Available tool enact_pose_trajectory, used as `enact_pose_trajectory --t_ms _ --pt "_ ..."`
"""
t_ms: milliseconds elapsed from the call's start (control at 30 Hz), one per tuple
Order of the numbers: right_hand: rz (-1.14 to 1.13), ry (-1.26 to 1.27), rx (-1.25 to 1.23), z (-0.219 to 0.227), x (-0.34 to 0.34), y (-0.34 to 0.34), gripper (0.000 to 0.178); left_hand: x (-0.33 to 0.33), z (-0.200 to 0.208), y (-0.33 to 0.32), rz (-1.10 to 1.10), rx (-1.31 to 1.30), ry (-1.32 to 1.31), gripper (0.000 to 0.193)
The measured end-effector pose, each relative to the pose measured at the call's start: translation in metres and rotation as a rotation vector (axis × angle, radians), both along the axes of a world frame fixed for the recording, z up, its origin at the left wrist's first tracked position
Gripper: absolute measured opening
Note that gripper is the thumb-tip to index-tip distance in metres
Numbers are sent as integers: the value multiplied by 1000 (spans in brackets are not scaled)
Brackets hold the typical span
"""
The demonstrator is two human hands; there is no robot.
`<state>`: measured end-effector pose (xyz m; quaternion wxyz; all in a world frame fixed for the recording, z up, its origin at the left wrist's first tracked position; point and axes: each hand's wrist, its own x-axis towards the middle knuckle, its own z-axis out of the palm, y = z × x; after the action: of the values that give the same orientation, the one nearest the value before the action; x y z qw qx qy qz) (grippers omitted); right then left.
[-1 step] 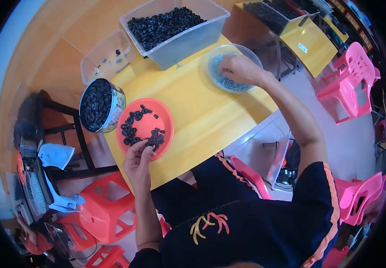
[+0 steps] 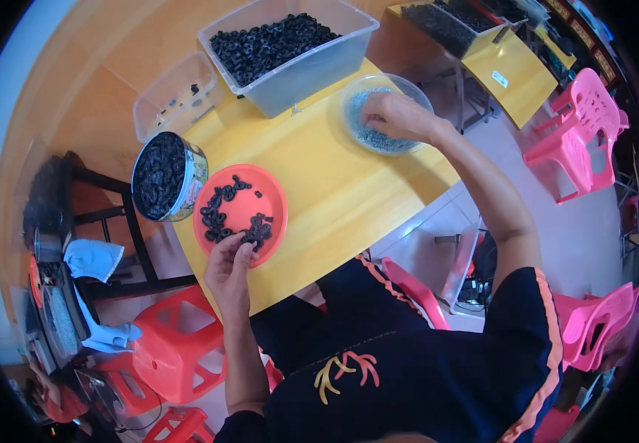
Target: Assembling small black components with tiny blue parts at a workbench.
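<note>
Small black pieces (image 2: 214, 219), many with round holes, lie in a curved, messy line on a round red plate (image 2: 240, 210). Some bunch up by the left hand's (image 2: 229, 267) fingertips. The plate sits flat on the table (image 2: 319, 214). A round see-through bowl (image 2: 412, 90) holds lots of tiny pale blue-gray bits (image 2: 371, 136), with the right hand (image 2: 397, 117) inside.
</note>
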<state>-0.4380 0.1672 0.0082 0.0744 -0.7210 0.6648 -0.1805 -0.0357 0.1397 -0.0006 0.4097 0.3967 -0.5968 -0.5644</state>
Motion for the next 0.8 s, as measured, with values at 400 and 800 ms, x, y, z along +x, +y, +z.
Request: enact_pose_trajectory --t_ms 400,800 --pt "-684 -234 -174 -38 -77 24 22 -3 -10 -15 -45 46 19 17" --pt "-819 -222 -287 -47 -72 14 24 14 -17 -46 4 67 6 17"
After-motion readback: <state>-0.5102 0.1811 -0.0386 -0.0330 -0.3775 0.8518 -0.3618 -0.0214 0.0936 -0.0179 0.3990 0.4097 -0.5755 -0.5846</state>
